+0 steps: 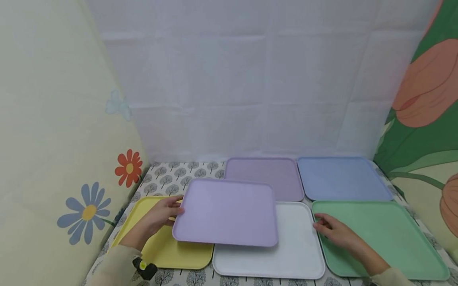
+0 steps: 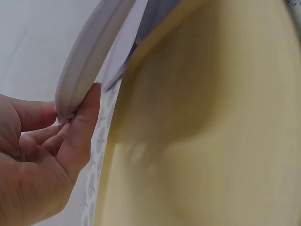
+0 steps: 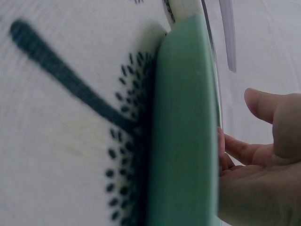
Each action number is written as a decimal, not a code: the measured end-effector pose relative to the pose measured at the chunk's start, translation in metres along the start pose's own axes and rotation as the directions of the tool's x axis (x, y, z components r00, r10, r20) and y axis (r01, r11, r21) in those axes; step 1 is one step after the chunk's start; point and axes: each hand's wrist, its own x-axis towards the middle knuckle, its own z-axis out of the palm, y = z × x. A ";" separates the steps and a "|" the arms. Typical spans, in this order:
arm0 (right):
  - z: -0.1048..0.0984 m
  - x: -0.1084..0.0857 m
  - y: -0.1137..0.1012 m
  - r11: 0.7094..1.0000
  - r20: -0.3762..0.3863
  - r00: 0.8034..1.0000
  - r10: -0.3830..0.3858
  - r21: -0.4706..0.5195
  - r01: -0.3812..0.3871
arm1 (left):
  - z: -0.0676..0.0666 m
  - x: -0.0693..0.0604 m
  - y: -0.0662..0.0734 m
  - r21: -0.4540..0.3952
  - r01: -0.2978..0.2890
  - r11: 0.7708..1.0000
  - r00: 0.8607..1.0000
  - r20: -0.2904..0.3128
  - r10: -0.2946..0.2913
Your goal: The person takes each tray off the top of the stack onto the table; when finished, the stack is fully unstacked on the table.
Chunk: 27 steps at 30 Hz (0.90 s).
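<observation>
My left hand (image 1: 163,213) pinches the left edge of a pale purple tray (image 1: 227,212), which is raised and tilted above a yellow tray (image 1: 189,258) and a white tray (image 1: 297,254). In the left wrist view the thumb is on one side of the purple tray's rim (image 2: 84,66) and fingers are on the other. Over the left side of a green tray (image 1: 379,238) is my right hand (image 1: 336,230), its fingers loosely bent and holding nothing. The right wrist view has its thumb standing apart, with the fingertips partly hidden behind the green rim (image 3: 186,127).
Behind the held tray lies a second purple tray (image 1: 264,174), beside a blue tray (image 1: 343,178) at the back right. A tree-print cloth (image 1: 175,174) covers the table. White cloth (image 1: 250,79) hangs behind, with flower-patterned hangings on both sides.
</observation>
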 end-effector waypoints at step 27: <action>0.002 -0.007 0.000 0.999 -0.037 0.998 -0.046 0.002 0.046 | -0.114 0.033 -0.010 0.122 -0.042 0.992 0.981 -0.182 0.064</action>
